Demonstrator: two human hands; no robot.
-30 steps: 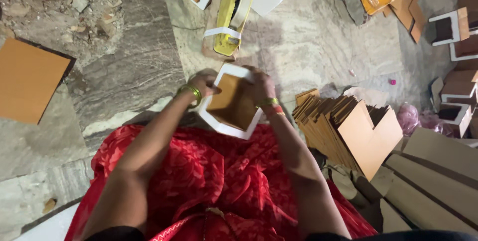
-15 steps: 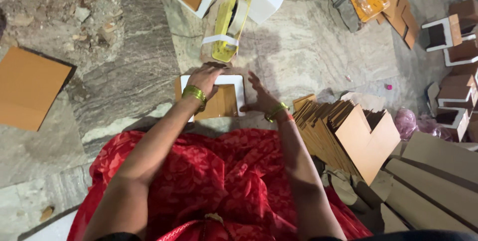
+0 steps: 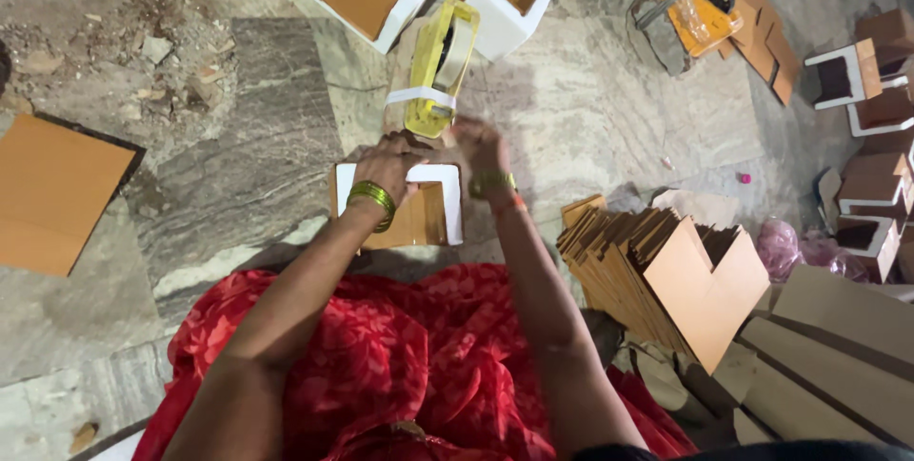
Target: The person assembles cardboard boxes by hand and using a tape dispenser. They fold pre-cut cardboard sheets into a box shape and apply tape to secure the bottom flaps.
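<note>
Stone floor [image 3: 590, 118] lying under everything. Small white-edged cardboard box [image 3: 433, 209] sitting on floor just beyond red-clad lap. Left hand [image 3: 388, 168] resting on box's top edge, fingers curling over it. Right hand [image 3: 481, 145] hovering at far rim, blurred, fingers' state unclear. Yellow tape dispenser [image 3: 438, 66] standing just behind hands. Stack of flat cartons [image 3: 657, 266] leaning at right.
</note>
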